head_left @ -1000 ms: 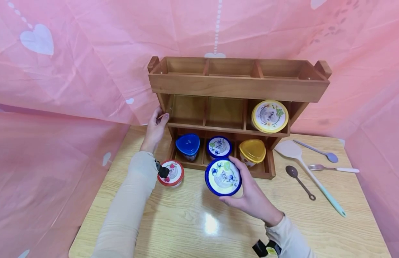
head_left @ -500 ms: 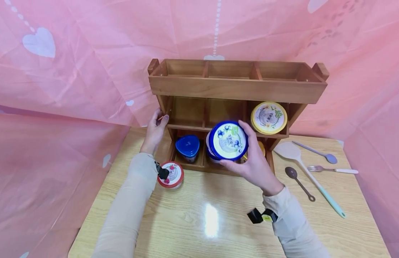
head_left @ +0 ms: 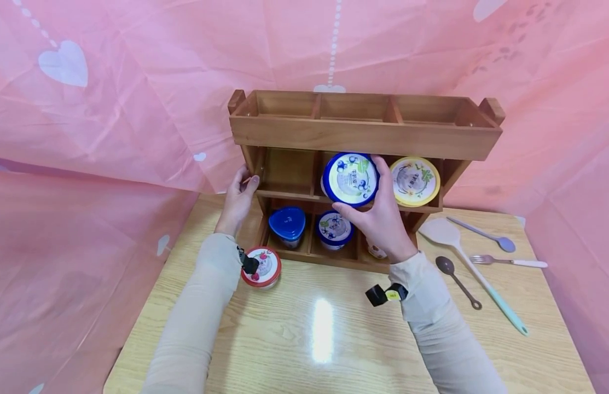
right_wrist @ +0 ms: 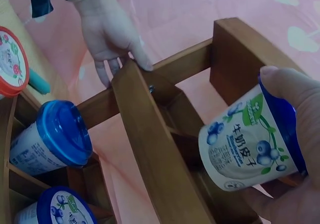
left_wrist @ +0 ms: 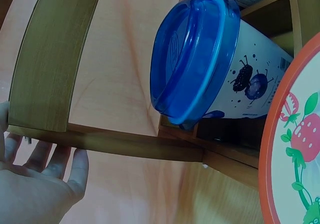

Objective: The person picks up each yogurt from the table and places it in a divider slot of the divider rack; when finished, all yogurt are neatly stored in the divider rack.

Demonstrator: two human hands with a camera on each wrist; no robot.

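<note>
My right hand [head_left: 383, 221] grips a blueberry tub [head_left: 351, 179] by its blue lid, thumb on the near side and fingers on the far side. The tub is at the middle compartment of the wooden rack's [head_left: 363, 135] middle tier; in the right wrist view the tub [right_wrist: 245, 144] is tilted, its base toward the rack. At the rack's left end, my left hand [head_left: 235, 202] holds the side frame, fingers behind the wood in the left wrist view. A yellow-lidded tub [head_left: 415, 181] sits in the compartment to the right.
The bottom tier holds a blue triangular-lidded cup [head_left: 287, 221], another blueberry tub [head_left: 335, 227] and a partly hidden cup [head_left: 376, 251]. A red-rimmed strawberry tub [head_left: 262, 266] stands before the rack. At right lie a spatula [head_left: 442, 230], fork [head_left: 506, 260] and two spoons [head_left: 445, 265].
My right hand has lifted the blueberry tub from in front of the bottom tier up and back to the middle tier's centre compartment. The left hand stays on the rack's side.
</note>
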